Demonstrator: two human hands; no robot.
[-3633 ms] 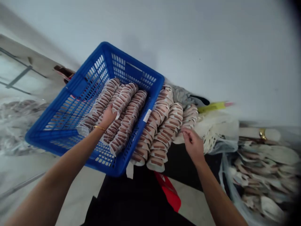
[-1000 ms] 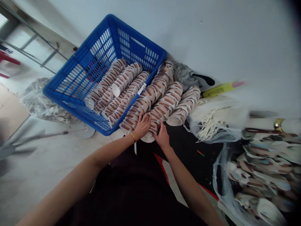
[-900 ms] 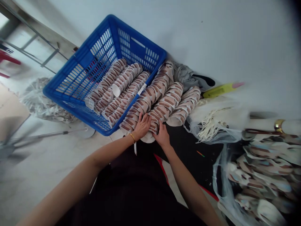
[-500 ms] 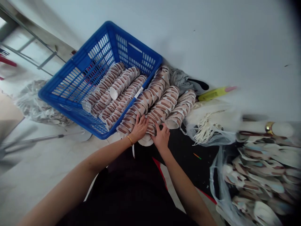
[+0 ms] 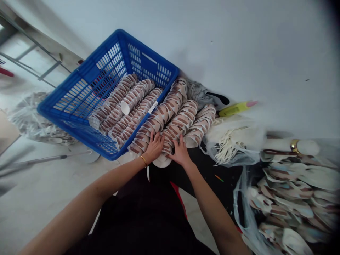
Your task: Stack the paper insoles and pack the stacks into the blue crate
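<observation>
Three long stacks of nested brown-and-white cloth-like pieces lie side by side beside a blue crate. My left hand (image 5: 154, 147) rests in the groove between the left stack (image 5: 150, 127) and the middle stack (image 5: 180, 118), its stretched fingers lying on them. On the right side of the middle stack's near end is my right hand (image 5: 181, 153), thumb and fingers spread against it. Neither hand closes around the stack. The right stack (image 5: 200, 125) lies just beyond my right fingers. A gold bracelet (image 5: 143, 161) circles my left wrist.
Several similar stacks lie inside the blue crate (image 5: 106, 154). To the right are a clear bag with white cords (image 5: 228, 145), a yellow-green tool (image 5: 233, 109) and a heap of loose pieces (image 5: 287, 191). A white wall (image 5: 239, 53) stands behind.
The view has shifted, so the crate and stacks appear slightly further left and lower. My right fingers have spread wider on the middle stack; my left hand stays at about the same spot on it.
</observation>
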